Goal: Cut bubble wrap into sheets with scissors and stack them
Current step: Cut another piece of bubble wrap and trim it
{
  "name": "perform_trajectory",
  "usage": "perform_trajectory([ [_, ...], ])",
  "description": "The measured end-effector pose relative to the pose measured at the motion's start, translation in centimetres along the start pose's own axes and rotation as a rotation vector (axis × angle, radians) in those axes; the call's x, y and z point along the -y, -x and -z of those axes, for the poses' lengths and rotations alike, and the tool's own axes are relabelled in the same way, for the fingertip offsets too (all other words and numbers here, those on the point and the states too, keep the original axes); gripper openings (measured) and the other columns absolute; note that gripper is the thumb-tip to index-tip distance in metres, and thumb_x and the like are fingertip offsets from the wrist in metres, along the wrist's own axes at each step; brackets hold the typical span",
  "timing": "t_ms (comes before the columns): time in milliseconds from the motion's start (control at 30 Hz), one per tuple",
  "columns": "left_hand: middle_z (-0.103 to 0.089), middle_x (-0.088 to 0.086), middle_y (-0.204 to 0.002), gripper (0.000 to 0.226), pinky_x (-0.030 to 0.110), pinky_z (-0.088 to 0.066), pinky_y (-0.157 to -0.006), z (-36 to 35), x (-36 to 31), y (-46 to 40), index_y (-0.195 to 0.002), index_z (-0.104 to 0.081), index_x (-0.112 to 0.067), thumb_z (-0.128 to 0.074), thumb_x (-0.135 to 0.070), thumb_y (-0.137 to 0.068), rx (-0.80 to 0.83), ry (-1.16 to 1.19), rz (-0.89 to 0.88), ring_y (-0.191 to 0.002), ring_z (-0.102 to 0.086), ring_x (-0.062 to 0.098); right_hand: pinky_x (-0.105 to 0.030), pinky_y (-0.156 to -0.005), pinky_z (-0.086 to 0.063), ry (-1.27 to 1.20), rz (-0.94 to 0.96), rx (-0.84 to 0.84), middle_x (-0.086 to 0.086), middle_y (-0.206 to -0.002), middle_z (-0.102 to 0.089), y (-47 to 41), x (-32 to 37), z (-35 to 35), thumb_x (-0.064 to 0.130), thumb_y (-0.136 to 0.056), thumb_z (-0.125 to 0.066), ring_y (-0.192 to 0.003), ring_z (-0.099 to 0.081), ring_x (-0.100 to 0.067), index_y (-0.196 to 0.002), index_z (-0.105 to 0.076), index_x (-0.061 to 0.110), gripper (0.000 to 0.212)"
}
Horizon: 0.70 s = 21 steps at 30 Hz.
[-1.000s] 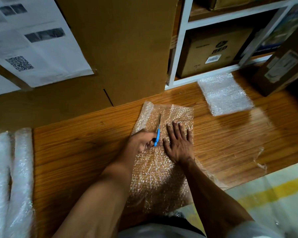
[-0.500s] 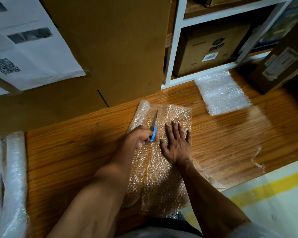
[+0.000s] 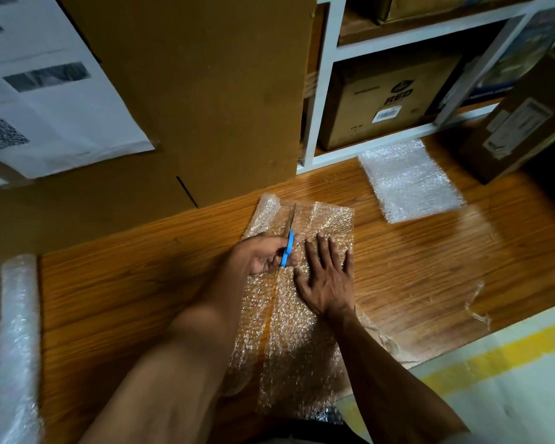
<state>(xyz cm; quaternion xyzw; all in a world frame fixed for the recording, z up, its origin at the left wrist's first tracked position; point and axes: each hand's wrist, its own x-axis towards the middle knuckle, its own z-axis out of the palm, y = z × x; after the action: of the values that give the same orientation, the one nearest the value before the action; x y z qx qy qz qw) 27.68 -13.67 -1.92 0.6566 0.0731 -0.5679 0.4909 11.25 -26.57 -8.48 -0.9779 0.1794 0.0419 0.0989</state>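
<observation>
A sheet of bubble wrap [image 3: 302, 315] lies flat on the wooden surface [image 3: 125, 299], running from the near edge toward the far side. A cut line runs lengthwise through it, with the narrower strip on the left and the wider part on the right; the far left corner curls upward.

The left hand [image 3: 263, 256] grips the blue-handled scissors [image 3: 288, 243], fingers curled round the handles. The blades point away from the person, along the cut line, with the tips close to the far edge of the wrap. Whether the blades are parted or together cannot be told.

The right hand [image 3: 329, 277] lies open, palm down, fingers spread and straight, pressing the wider part of the wrap just to the right of the scissors.

Far and to the right, well apart from the sheet being cut, a stack of cut sheets [image 3: 409, 181] rests on the surface, just in front of a white shelf unit [image 3: 326, 91] holding a cardboard box [image 3: 388, 97]. A large brown carton [image 3: 189, 91] stands at the far side, with printed papers [image 3: 45, 100] fixed to the left of it. A roll of bubble wrap [image 3: 16, 341] lies at the left edge of the surface. A loose piece of clear film [image 3: 476, 302] lies at the right near edge.
</observation>
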Motion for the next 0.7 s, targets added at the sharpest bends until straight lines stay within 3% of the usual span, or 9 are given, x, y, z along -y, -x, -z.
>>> perform_trajectory([
  [200,-0.075,0.014,-0.089,0.034,0.013,-0.043,-0.041,-0.5,-0.9,-0.5,-0.116,-0.07,-0.006,-0.075,-0.032,-0.094,-0.067,-0.018,-0.018,-0.061,-0.061,0.01,-0.062,-0.127,0.001,-0.016,-0.004,-0.005,-0.002,-0.176,0.006,0.0,0.1,0.1,0.072,-0.103,-0.015,-0.162,0.013,-0.025,-0.168,-0.001,0.03,0.078],
  [367,-0.077,0.013,-0.092,0.023,0.012,-0.036,-0.038,-0.7,-1.0,-0.7,-0.115,-0.073,-0.004,-0.073,-0.017,-0.096,-0.162,-0.01,-0.046,-0.056,-0.062,0.004,-0.062,-0.127,0.002,-0.023,-0.003,-0.009,-0.001,-0.176,0.007,-0.1,0.0,0.1,0.071,-0.104,-0.016,-0.162,0.013,-0.024,-0.168,-0.002,0.031,0.077],
  [533,-0.078,0.015,-0.093,0.028,0.017,-0.032,-0.042,-0.4,-1.1,-0.4,-0.115,-0.069,0.0,-0.077,-0.014,-0.092,-0.247,0.025,-0.129,-0.044,-0.06,0.002,-0.062,-0.127,0.001,-0.02,-0.004,-0.002,-0.001,-0.176,0.007,-0.1,0.0,-0.1,0.072,-0.103,-0.015,-0.162,0.013,-0.024,-0.168,-0.002,0.031,0.078],
  [600,-0.079,0.013,-0.09,0.025,0.018,-0.03,-0.045,-0.4,-1.1,0.1,-0.111,-0.07,-0.001,-0.076,-0.015,-0.092,-0.232,0.041,-0.156,-0.05,-0.064,0.003,-0.062,-0.127,0.0,-0.025,-0.003,-0.011,0.0,-0.176,0.005,-0.1,-0.1,-0.1,0.071,-0.103,-0.017,-0.162,0.011,-0.024,-0.169,-0.004,0.031,0.078],
  [700,-0.078,0.014,-0.1,0.025,0.017,-0.036,-0.046,-0.4,-0.8,1.2,-0.112,-0.07,0.001,-0.075,-0.015,-0.093,-0.247,0.026,-0.192,-0.068,-0.075,0.01,-0.062,-0.127,0.001,-0.028,-0.003,-0.01,-0.001,-0.176,0.004,-0.1,0.0,-0.1,0.072,-0.103,-0.016,-0.162,0.01,-0.024,-0.169,-0.004,0.031,0.078],
])
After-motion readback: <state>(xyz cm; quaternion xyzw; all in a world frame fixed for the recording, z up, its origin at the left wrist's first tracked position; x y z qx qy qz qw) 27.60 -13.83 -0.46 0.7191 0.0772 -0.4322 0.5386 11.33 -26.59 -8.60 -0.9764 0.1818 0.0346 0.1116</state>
